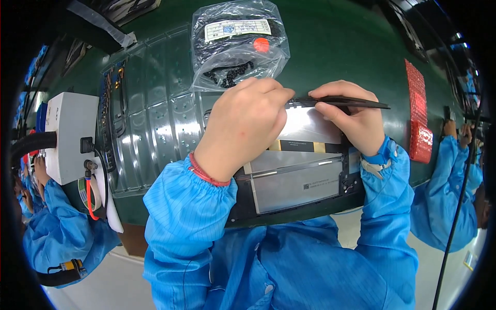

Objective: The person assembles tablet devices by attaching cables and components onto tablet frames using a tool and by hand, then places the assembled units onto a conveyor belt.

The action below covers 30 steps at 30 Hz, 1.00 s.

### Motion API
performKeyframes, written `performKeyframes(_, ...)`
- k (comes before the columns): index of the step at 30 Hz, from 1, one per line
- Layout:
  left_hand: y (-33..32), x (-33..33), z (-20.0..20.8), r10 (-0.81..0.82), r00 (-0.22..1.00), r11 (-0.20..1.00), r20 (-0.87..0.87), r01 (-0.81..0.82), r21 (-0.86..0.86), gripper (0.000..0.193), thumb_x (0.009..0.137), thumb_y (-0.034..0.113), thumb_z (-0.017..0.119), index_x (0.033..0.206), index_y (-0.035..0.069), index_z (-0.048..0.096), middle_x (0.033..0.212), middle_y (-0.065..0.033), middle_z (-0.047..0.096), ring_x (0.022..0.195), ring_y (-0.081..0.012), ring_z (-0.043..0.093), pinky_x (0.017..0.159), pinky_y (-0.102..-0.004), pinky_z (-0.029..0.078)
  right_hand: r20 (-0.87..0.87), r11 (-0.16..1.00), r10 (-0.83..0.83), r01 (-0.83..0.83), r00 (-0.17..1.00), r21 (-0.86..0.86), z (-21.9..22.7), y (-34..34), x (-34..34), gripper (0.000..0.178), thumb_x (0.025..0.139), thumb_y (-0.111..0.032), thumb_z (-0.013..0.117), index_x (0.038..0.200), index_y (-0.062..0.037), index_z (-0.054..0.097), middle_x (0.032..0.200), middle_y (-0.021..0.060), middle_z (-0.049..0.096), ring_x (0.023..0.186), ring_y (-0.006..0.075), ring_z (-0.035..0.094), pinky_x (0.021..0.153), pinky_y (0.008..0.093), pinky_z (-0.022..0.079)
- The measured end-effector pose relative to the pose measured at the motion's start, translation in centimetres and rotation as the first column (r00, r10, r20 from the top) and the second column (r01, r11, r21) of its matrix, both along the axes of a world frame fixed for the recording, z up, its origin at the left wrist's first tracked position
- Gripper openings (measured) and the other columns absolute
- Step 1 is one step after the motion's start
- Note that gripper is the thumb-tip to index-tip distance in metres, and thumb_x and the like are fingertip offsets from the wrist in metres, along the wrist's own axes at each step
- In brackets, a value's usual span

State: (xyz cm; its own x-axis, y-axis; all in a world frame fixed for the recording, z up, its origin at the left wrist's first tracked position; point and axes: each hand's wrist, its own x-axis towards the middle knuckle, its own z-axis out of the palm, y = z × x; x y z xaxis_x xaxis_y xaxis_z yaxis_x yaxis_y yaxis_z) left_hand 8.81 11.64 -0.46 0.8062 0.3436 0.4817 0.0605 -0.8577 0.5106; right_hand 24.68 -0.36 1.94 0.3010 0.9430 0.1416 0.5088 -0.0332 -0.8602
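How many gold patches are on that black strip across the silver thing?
2 that I can see: one gold patch toward the left of the black strip, the other gold patch toward its right. More might be hidden under the left grip.

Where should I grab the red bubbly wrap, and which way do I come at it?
Probably pinch the near end of the red bubble wrap across its two long edges, coming down from above. It lies long and narrow on the green table, with nothing on top, so that looks easiest.
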Motion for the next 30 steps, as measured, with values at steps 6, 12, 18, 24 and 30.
performKeyframes(6,0.0,0.0,-0.1,-0.006,1.0,1.0,0.002,0.006,-0.011,0.018,0.072,-0.002,0.053,0.087,0.0,0.063,0.082,-0.0114,0.061,0.075,-0.0283,0.058,0.067,-0.0355,0.048,0.091,0.998,0.034,-0.039,0.995,0.053,-0.3,0.1,0.1,0.016,0.071,-0.003,0.066,0.088,-0.0023,0.066,0.083,0.0094,0.064,0.076,0.0179,0.061,0.068,0.0267,0.049)
performKeyframes(12,0.0,-0.1,0.0,-0.011,1.0,1.0,0.001,0.011,-0.022,0.018,0.072,-0.002,0.053,0.087,-0.001,0.062,0.082,-0.0116,0.061,0.075,-0.0287,0.058,0.068,-0.0356,0.048,0.074,0.999,0.035,-0.037,0.997,0.029,-0.1,0.0,0.0,0.017,0.071,-0.003,0.066,0.088,-0.0023,0.066,0.083,0.0092,0.064,0.076,0.0177,0.061,0.07,0.0262,0.049)
performKeyframes(18,0.3,0.1,-0.2,-0.024,0.999,0.999,0.022,0.025,-0.025,0.018,0.072,-0.001,0.053,0.087,-0.001,0.063,0.082,-0.0117,0.061,0.075,-0.0292,0.058,0.067,-0.0357,0.048,-0.031,1.0,-0.017,0.017,0.999,0.0,-0.3,-0.2,0.2,0.015,0.072,-0.004,0.066,0.087,-0.002,0.066,0.085,0.0099,0.064,0.077,0.0181,0.061,0.07,0.0262,0.049)
performKeyframes(24,0.5,-0.2,0.3,0.032,0.999,0.999,0.013,-0.032,0.008,0.017,0.071,0.0,0.053,0.085,0.002,0.063,0.082,-0.011,0.061,0.075,-0.0289,0.058,0.067,-0.036,0.048,-0.153,0.999,-0.045,0.049,0.987,0.023,-0.3,0.2,0.0,0.016,0.077,-0.003,0.063,0.092,0.0,0.063,0.088,0.0075,0.061,0.082,0.0136,0.058,0.072,0.0242,0.046)
performKeyframes(30,-0.2,-2.1,3.0,0.347,0.936,0.938,0.058,-0.347,-0.005,0.013,0.072,0.005,0.055,0.082,0.004,0.064,0.082,-0.012,0.061,0.077,-0.0294,0.059,0.067,-0.0353,0.048,-0.239,0.935,-0.056,0.135,0.97,0.329,-1.1,-0.8,1.1,0.017,0.09,-0.008,0.041,0.088,0.0022,0.055,0.092,0.0086,0.056,0.089,0.0152,0.051,0.083,0.0262,0.037)
